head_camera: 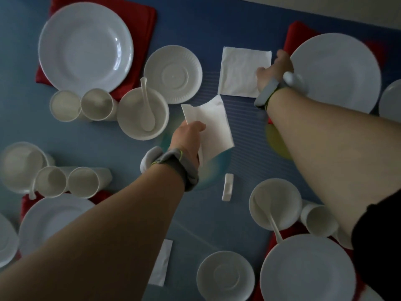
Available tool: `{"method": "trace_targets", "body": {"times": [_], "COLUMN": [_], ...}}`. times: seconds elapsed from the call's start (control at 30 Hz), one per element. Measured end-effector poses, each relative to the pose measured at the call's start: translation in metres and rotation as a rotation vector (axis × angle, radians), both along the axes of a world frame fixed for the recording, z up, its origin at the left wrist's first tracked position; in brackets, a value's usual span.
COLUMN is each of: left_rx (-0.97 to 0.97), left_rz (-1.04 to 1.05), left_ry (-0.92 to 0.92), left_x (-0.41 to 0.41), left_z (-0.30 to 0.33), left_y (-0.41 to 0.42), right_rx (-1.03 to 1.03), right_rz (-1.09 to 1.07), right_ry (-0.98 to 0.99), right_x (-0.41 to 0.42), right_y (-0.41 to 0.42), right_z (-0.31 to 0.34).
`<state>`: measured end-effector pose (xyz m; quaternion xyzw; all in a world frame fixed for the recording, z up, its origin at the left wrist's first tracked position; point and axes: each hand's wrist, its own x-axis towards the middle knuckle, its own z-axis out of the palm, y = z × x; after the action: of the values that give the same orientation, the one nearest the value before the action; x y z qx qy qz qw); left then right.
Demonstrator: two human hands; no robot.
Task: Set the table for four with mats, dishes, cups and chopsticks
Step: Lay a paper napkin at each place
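I see four red mats with plates already laid, no chopsticks yet, my left hand pinching a napkin, my right hand touching another napkin at one o'clock.

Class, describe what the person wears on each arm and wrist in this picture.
Both forearms are bare. The left wrist has a grey band with yellow-green trim and a white pod. The right wrist has a pale grey band with a white pod too. A black sleeve covers the right upper arm.
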<state>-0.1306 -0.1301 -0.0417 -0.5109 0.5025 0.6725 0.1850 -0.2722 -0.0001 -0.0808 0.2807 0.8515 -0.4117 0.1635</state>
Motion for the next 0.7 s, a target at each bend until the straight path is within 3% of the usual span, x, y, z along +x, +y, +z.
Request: {"method": "trace_targets", "body": {"times": [0.07,0.13,0.2,0.27,0.37,0.4,0.53,0.7], "left_rx": [-0.002,-0.012,-0.033,-0.059,-0.061,-0.046,0.015,0.1], "left_rz": [-0.005,-0.007,-0.004,0.015,0.035,0.031,-0.015,-0.023], "left_ry": [0.018,0.037,0.059,0.078,0.121,0.137,0.249,0.349], "left_x": [0.0,-0.001,-0.001,-0.003,-0.006,-0.006,-0.003,0.01], "left_z": [0.004,0.011,0.017,0.021,0.028,0.031,0.038,0.04], "left_y": [-0.005,-0.01,-0.019,-0.025,-0.036,-0.042,-0.074,-0.136], "right_rx": [0.178,0.102,-0.27,-0.621,-0.912,-0.897,-0.492,-0.527], "right_rz": [0.114,0.176,0.163,0.155,0.297,0.334,0.376,0.221], "right_ry": [0.077,0.154,0.081,-0.161,-0.347,-0.314,-0.081,0.028], "right_x": [0.008,0.024,0.046,0.062,0.076,0.079,0.08,0.084], "right_y": [-0.003,-0.01,-0.026,-0.037,-0.047,-0.052,-0.075,-0.136], "right_z": [0.005,0.012,0.026,0.042,0.053,0.051,0.054,0.071]}}
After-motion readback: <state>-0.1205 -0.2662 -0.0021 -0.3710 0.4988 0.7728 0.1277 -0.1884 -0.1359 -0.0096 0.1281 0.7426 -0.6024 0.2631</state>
